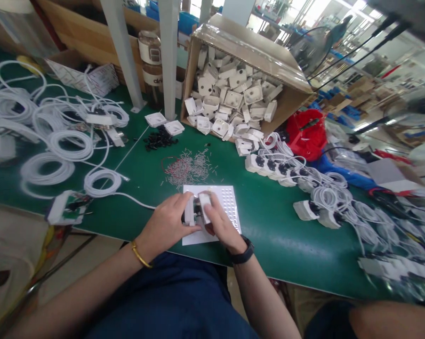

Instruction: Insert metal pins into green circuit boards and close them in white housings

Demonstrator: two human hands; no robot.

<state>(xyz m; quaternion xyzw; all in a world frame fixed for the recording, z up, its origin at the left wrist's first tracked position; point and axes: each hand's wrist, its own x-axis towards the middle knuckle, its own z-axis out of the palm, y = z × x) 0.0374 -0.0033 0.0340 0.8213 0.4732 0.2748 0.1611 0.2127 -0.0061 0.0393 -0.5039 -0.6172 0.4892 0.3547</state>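
Observation:
In front of me, my left hand (169, 220) is closed on a white plastic housing half (189, 210), from whose side a white cable (136, 201) runs left to a coil (102, 183). My right hand (223, 223) grips a second white housing half (205, 207) just beside it. A narrow gap with dark parts shows between the two halves; the inner details are too small to make out. Both hands are above a white sheet (194, 239) with rows of small shiny bumps on its right side.
Loose screws (191, 168) and small black parts (159, 139) lie beyond the sheet. A cardboard box (247, 40) of white housings stands behind them. Coiled cables (71, 145) fill the left; housings with cables (274, 167) line the right. Another person's arm (392, 320) is at lower right.

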